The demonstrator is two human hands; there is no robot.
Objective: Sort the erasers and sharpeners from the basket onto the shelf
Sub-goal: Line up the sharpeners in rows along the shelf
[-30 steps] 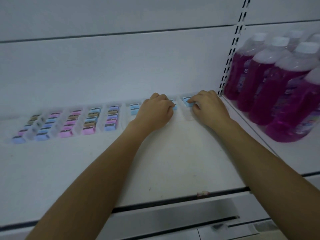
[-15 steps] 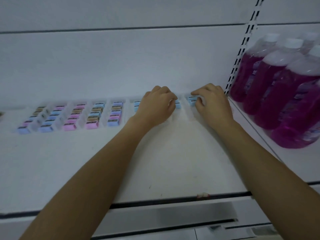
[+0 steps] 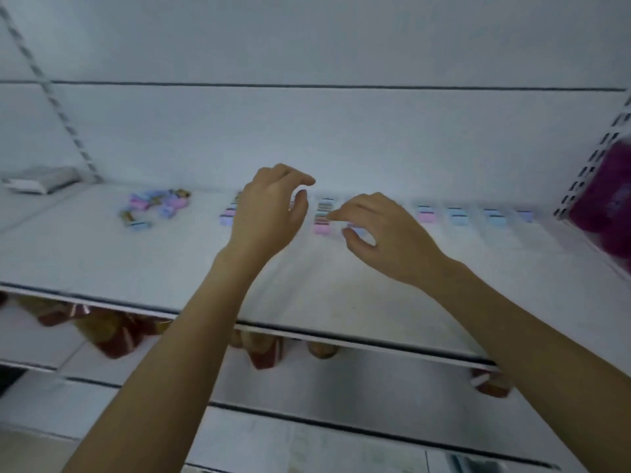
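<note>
Pastel pink and blue erasers stand in short rows [image 3: 322, 216] along the back of the white shelf [image 3: 341, 302], with single ones [image 3: 457, 216] further right. A loose heap of erasers [image 3: 153, 204] lies at the left. My left hand [image 3: 269, 213] hovers above the rows, fingers curled and apart, holding nothing. My right hand [image 3: 386, 233] hovers beside it with thumb and fingers apart, just over a blurred eraser. Some rows are hidden behind my hands. The picture is motion-blurred.
A purple bottle [image 3: 604, 199] stands at the right end beside a perforated upright [image 3: 594, 158]. A grey flat pack [image 3: 41, 179] lies at the far left. Brown and red packages [image 3: 112, 332] sit on the shelf below.
Both hands have lifted off the erasers at the right end and moved left, fingers opening. The view has swung left, so the purple bottles are nearly out of sight and the loose heap appears.
</note>
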